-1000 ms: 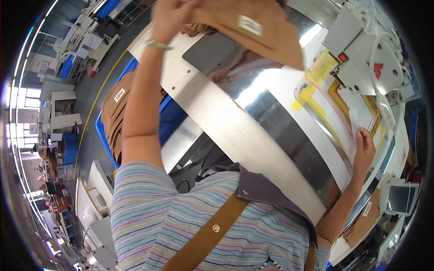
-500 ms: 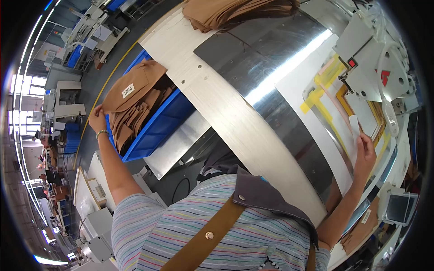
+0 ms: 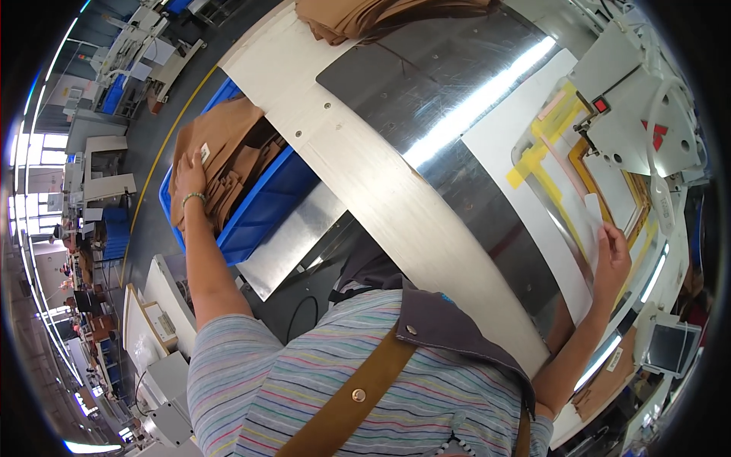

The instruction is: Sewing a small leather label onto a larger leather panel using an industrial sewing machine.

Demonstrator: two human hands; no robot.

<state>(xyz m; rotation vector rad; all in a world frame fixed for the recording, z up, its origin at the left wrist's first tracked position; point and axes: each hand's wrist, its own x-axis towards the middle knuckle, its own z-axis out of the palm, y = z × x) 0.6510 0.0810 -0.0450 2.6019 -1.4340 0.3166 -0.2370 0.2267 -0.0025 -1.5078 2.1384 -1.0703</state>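
1. Closest to me, a person in a striped shirt (image 3: 304, 365) stands with both arms spread, the hands well apart.
2. The left hand (image 3: 189, 175) rests palm down, fingers loosely spread, on brown cloth (image 3: 232, 126) heaped in a blue bin (image 3: 266, 217), just beside a pale label. I'd say a flat palm, smoothing outward and keeping edges inside the rim, suits this best.
3. The right hand (image 3: 611, 251) looks pinched on a white strip (image 3: 592, 209); a light grip should avoid creasing it.
4. Between the hands runs a pale surface (image 3: 373, 183) with a dark, shiny plate (image 3: 426, 84).
5. Past the right hand stands a sewing machine (image 3: 628, 107), with yellow tape (image 3: 550, 145) near its head.
6. Farther out, a second brown stack (image 3: 388, 17) lies at the surface's far end; beyond runs a yellow floor line (image 3: 156, 164).
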